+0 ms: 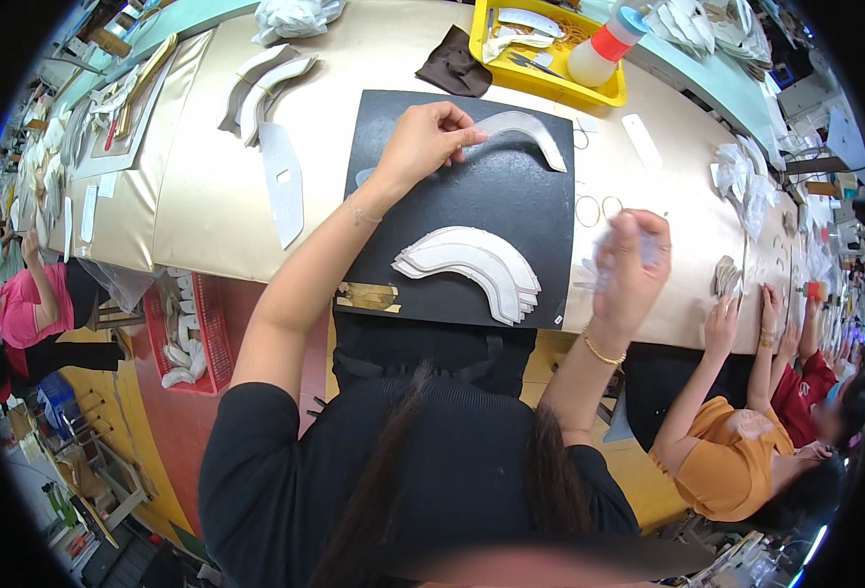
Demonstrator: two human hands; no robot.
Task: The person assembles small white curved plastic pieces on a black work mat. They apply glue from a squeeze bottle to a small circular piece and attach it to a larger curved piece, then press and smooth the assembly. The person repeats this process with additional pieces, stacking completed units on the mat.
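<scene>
We see one view, from a camera on our head. It looks straight down, close over the black mat (pixel 471 211) on the long tan table (pixel 207 196).

The right hand (pixel 631 263) is a smear of motion, fingers blurred, and whatever pale, see-through thing it pinches can't be made out. The left hand (pixel 422 140) covers the near end of the curved white piece (pixel 525 127), so the grip itself is hidden. In the yellow tray (pixel 550 86), the small tools are too tiny to name. The lower layers of the stack of curved white pieces (pixel 476 267) show only as edges.
</scene>
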